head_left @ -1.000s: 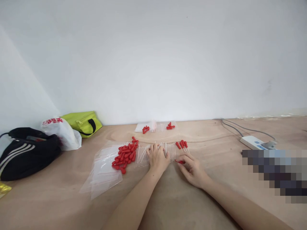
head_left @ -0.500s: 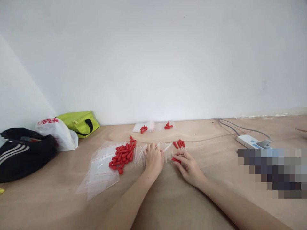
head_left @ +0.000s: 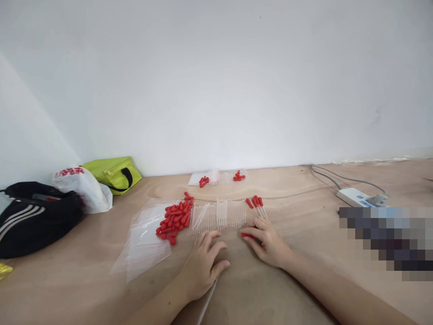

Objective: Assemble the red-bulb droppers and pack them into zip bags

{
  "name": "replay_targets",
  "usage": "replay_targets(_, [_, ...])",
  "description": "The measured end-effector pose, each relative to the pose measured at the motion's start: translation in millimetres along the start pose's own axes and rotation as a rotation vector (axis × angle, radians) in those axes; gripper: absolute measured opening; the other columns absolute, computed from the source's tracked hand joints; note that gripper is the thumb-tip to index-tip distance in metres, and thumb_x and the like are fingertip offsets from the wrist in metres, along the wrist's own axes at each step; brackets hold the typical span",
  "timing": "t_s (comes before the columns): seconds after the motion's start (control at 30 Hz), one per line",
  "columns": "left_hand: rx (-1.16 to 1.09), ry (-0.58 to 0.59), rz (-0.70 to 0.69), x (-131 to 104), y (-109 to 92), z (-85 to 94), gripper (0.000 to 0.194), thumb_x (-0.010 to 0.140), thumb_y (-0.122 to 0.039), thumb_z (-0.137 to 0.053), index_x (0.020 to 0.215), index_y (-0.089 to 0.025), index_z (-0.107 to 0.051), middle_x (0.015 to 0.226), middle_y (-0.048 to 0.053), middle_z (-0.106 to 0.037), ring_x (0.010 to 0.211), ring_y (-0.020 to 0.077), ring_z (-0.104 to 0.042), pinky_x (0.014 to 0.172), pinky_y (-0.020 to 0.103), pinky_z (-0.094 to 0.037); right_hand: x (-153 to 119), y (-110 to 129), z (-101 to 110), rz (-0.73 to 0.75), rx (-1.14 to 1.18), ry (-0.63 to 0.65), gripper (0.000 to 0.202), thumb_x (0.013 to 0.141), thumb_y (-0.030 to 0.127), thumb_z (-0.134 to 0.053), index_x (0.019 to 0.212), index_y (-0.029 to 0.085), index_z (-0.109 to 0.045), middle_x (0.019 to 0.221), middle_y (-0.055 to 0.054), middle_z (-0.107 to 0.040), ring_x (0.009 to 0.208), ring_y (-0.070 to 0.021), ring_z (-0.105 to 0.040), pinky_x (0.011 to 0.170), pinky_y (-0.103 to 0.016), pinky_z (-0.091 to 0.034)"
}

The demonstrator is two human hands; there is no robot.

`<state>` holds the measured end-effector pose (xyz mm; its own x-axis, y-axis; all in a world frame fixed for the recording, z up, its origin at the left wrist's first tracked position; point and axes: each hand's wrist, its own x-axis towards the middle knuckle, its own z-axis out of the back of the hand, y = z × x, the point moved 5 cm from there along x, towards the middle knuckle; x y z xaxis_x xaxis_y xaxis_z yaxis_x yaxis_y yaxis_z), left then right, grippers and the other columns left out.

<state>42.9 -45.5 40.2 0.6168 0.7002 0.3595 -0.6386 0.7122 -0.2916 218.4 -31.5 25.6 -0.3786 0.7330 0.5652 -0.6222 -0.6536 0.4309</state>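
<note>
My left hand [head_left: 206, 264] is over the wooden surface with its fingers apart, and a thin clear strip [head_left: 209, 300] runs out from beneath its thumb side. Between the thumb and fingers of my right hand [head_left: 267, 239] is a red rubber bulb [head_left: 246, 235]. A row of clear glass tubes [head_left: 219, 214] lies just beyond my hands. To its left is a pile of red bulbs [head_left: 174, 219], partly on clear zip bags [head_left: 145, 246]. Several tubes topped with red bulbs [head_left: 257, 201] lie just beyond my right hand.
Near the wall lie small clear bags [head_left: 216, 177] with red bulbs and tubes. A black bag [head_left: 37, 221], a white plastic bag [head_left: 83, 189] and a lime green bag [head_left: 115, 174] stand at the left. At the right are a power strip [head_left: 353, 197] and its cable.
My left hand has come off the tubes and moved back toward me, its fingers spreading. My right hand keeps the red bulb and sits slightly nearer to me.
</note>
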Motion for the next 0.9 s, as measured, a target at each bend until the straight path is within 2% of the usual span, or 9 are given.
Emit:
replay_targets(0.1, [-0.061, -0.008, 0.031, 1, -1, 3.5, 0.013, 0.082, -0.023, -0.048, 0.093, -0.022, -0.055, 0.099, 0.006, -0.052, 0.093, 0.0215, -0.049, 0.082, 0.037, -0.041, 0, 2, -1, 0.019, -0.009, 0.024, 0.02, 0.082, 0.02, -0.046, 0.093, 0.022, -0.062, 0.082, -0.006, -0.058, 0.078, -0.0182, -0.052, 0.07, -0.035, -0.042])
replay_targets(0.2, [-0.197, 0.003, -0.043, 0, -4, 14.4, 0.017, 0.085, -0.025, -0.042, 0.092, -0.023, -0.058, 0.092, 0.006, -0.053, 0.088, 0.0191, -0.051, 0.082, 0.035, -0.041, 0, 1, -2, 0.015, -0.012, 0.041, 0.02, 0.082, 0.02, -0.045, 0.093, 0.023, -0.062, 0.083, -0.006, -0.058, 0.078, -0.0183, -0.051, 0.07, -0.035, -0.042])
replay_targets(0.27, [-0.31, 0.153, -0.148, -2, -11, 18.7, 0.018, 0.083, -0.035, -0.048, 0.089, -0.027, -0.062, 0.095, 0.004, -0.053, 0.091, 0.0186, -0.05, 0.084, 0.034, -0.041, 0, 0, -2, 0.009, -0.005, 0.046, 0.02, 0.082, 0.02, -0.046, 0.092, 0.022, -0.062, 0.083, -0.006, -0.057, 0.078, -0.0182, -0.051, 0.07, -0.035, -0.042])
replay_targets(0.37, [-0.391, 0.428, -0.244, -4, -21, 19.9, 0.019, 0.071, -0.047, -0.062, 0.083, -0.033, -0.068, 0.1, 0.001, -0.051, 0.098, 0.0183, -0.047, 0.088, 0.031, -0.039, -1, -1, -3, 0.002, 0.003, 0.053, 0.019, 0.081, 0.019, -0.047, 0.093, 0.022, -0.062, 0.082, -0.006, -0.057, 0.078, -0.0181, -0.051, 0.071, -0.035, -0.042])
replay_targets(0.47, [-0.393, 0.517, -0.236, -3, -26, 17.8, 0.016, 0.067, -0.048, -0.064, 0.077, -0.036, -0.069, 0.098, -0.001, -0.051, 0.099, 0.0171, -0.045, 0.088, 0.029, -0.039, -1, -2, -4, 0.007, 0.0, 0.066, 0.019, 0.082, 0.019, -0.047, 0.093, 0.022, -0.062, 0.082, -0.006, -0.056, 0.078, -0.0177, -0.051, 0.07, -0.034, -0.041])
replay_targets(0.6, [-0.362, 0.45, -0.155, 2, -23, 10.6, 0.011, 0.071, -0.039, -0.066, 0.066, -0.029, -0.067, 0.089, 0.0, -0.053, 0.091, 0.0163, -0.049, 0.085, 0.03, -0.04, 0, -2, -4, -0.003, -0.005, 0.064, 0.019, 0.083, 0.02, -0.046, 0.092, 0.021, -0.061, 0.083, -0.006, -0.057, 0.078, -0.0178, -0.051, 0.071, -0.034, -0.041])
replay_targets(0.67, [-0.344, 0.339, -0.064, 5, -14, 8.3, 0.011, 0.076, -0.031, -0.061, 0.067, -0.024, -0.063, 0.083, 0.001, -0.055, 0.084, 0.0163, -0.051, 0.08, 0.03, -0.041, 0, -3, -3, -0.017, -0.005, 0.055, 0.019, 0.083, 0.02, -0.045, 0.092, 0.021, -0.061, 0.083, -0.006, -0.057, 0.079, -0.018, -0.051, 0.071, -0.035, -0.041])
replay_targets(0.8, [-0.312, 0.032, 0.194, 12, 14, 6.6, 0.013, 0.083, -0.023, -0.044, 0.074, -0.019, -0.053, 0.071, 0.0, -0.057, 0.069, 0.0153, -0.053, 0.065, 0.028, -0.043, 0, -4, -3, -0.047, 0.036, 0.051, 0.019, 0.083, 0.019, -0.045, 0.092, 0.021, -0.061, 0.085, -0.005, -0.058, 0.08, -0.0175, -0.053, 0.073, -0.034, -0.041])
replay_targets(0.9, [-0.287, -0.057, 0.277, 19, 24, 0.7, 0.014, 0.084, -0.024, -0.04, 0.082, -0.02, -0.053, 0.076, 0.0, -0.062, 0.072, 0.0162, -0.056, 0.069, 0.029, -0.042, 2, -4, -3, -0.079, 0.109, 0.044, 0.018, 0.083, 0.02, -0.046, 0.092, 0.02, -0.061, 0.084, -0.005, -0.059, 0.08, -0.0166, -0.054, 0.073, -0.033, -0.043])
